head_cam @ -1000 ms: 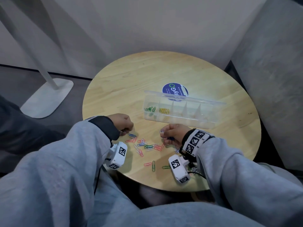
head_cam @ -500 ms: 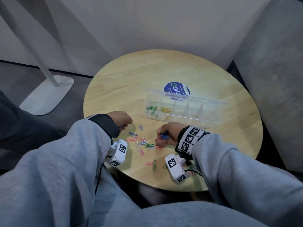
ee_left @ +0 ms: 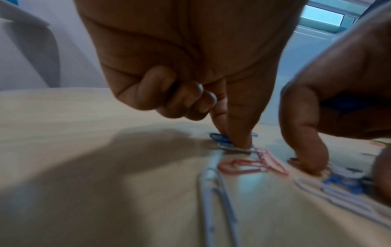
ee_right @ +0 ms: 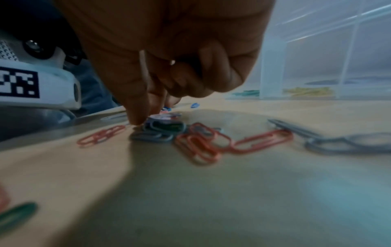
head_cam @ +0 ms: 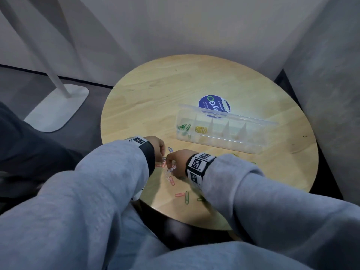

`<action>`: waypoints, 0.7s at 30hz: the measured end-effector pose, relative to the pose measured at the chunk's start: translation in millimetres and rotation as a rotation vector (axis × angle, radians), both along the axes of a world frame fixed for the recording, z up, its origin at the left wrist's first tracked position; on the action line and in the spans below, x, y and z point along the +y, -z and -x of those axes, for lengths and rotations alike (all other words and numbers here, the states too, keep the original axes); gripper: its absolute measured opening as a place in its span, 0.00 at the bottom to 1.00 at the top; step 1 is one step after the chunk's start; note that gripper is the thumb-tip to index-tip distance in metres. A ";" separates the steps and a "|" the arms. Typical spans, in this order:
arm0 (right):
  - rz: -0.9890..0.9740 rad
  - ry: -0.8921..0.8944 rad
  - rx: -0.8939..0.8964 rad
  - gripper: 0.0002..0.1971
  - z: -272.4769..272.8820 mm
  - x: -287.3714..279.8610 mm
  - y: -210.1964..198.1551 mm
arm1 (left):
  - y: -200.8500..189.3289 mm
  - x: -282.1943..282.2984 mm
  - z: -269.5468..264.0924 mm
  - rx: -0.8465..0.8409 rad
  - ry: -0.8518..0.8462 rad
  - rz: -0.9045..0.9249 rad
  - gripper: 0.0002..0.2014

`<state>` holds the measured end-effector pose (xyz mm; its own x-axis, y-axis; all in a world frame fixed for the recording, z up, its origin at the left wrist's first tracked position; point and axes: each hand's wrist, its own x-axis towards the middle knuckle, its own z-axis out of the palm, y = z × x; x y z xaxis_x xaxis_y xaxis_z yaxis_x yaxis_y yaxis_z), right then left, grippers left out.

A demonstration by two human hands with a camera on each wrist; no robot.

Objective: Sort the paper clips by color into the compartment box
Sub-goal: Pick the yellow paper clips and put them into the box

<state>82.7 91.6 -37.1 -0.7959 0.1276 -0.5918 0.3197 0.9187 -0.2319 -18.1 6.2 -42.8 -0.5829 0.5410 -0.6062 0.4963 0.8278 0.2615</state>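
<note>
Loose paper clips (head_cam: 171,177) in red, blue, white and green lie in a pile near the table's front edge. My left hand (head_cam: 162,158) reaches down into the pile, thumb and forefinger pinching a blue clip (ee_left: 219,137) against the wood, other fingers curled. My right hand (head_cam: 171,166) is just beside it, palm down, with blue clips (ee_left: 347,103) tucked in its curled fingers and one fingertip (ee_right: 136,121) touching the table by a grey-blue clip (ee_right: 152,136). The clear compartment box (head_cam: 253,131) lies beyond, holding green clips (head_cam: 183,127) in its leftmost cell and yellow clips (head_cam: 201,129) in the one beside it.
The round wooden table (head_cam: 155,90) carries a blue round sticker (head_cam: 213,103) behind the box. A single blue clip (head_cam: 170,149) lies apart near the left hand. A red clip (head_cam: 179,194) and a green clip (head_cam: 187,197) lie close to the front rim. A white stand base (head_cam: 56,108) is on the floor at left.
Both hands have come together over the pile. The right hand, which showed blue clips in its palm half a second ago, has turned palm down and moved left.
</note>
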 end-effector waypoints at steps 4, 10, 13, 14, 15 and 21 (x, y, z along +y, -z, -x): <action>-0.029 0.021 0.009 0.04 -0.9 4.3 6.5 | 2.7 1.6 -3.1 -0.007 0.013 0.003 0.11; -0.059 0.061 -0.014 0.06 -11.1 14.9 11.6 | -3.3 0.7 -1.8 -0.184 -0.136 -0.146 0.11; -0.046 0.065 -0.010 0.07 -16.0 20.7 10.2 | -9.8 3.8 0.2 -0.332 -0.277 -0.248 0.14; -0.022 0.088 -0.003 0.04 -17.6 22.3 8.7 | -10.6 3.9 0.9 -0.371 -0.343 -0.306 0.15; 0.019 0.124 0.010 0.03 -19.4 23.5 7.8 | -11.2 3.2 1.9 -0.407 -0.402 -0.362 0.15; 0.489 0.629 0.199 0.14 -30.7 43.6 5.3 | -22.8 -2.0 5.8 -0.635 -0.665 -0.664 0.16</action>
<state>113.4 135.2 -42.5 -0.7572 0.3494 -0.5519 0.6524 0.3617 -0.6660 -23.9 4.2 -20.0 -0.5644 0.5632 -0.6035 -0.3694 0.4815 0.7948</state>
